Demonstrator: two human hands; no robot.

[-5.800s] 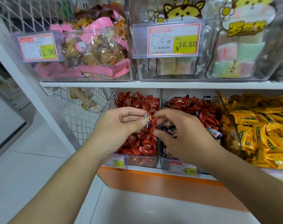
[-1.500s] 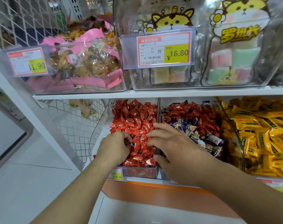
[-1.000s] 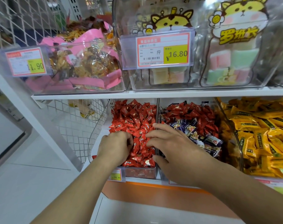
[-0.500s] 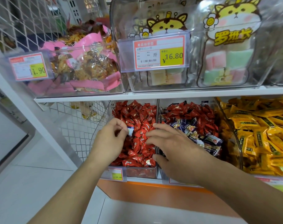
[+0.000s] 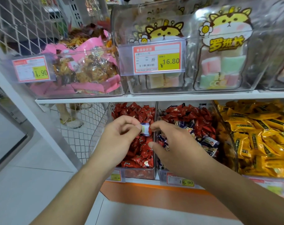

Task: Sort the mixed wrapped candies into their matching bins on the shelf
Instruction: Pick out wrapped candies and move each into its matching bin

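My left hand (image 5: 120, 140) pinches a small blue-and-white wrapped candy (image 5: 145, 129) above the clear bin of red candies (image 5: 138, 172). My right hand (image 5: 175, 146) hovers beside it, its index fingertip touching the candy's right edge, fingers loosely spread. Just right of the divider stands the mixed bin (image 5: 162, 173), holding red candies (image 5: 196, 120) and blue-and-white ones (image 5: 208, 142).
A bin of yellow wrapped candies (image 5: 259, 137) fills the lower right. The upper shelf (image 5: 138, 97) carries clear bins of pink snack packs (image 5: 82, 70) and pastel marshmallows (image 5: 222, 70) with price tags. A wire mesh panel (image 5: 76, 132) closes the shelf's left end.
My left hand lifted out of the red bin with a blue-and-white candy pinched in it. My right hand rose off the candies and reached to that candy.
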